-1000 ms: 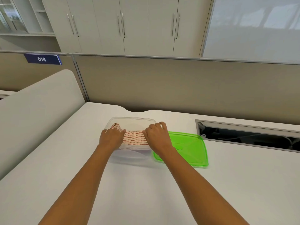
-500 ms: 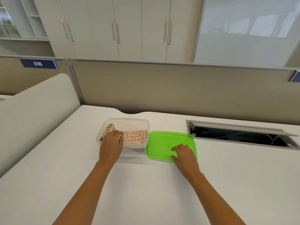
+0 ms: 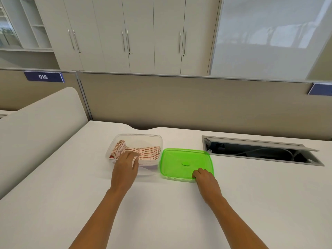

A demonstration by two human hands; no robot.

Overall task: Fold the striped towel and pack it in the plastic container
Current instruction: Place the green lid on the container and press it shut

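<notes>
The red-and-white striped towel lies folded inside the clear plastic container on the white desk. My left hand rests over the container's near rim, fingers touching the towel's front edge. The green lid lies flat on the desk just right of the container. At the lid's near right corner my right hand has its fingers curled on the lid's edge.
An open cable tray slot is cut into the desk to the right of the lid. A beige partition stands behind the desk, and a rounded white side panel rises at the left.
My right hand left the towel and went right to the green lid, then slid to its near right corner. My left hand stayed at the container.
</notes>
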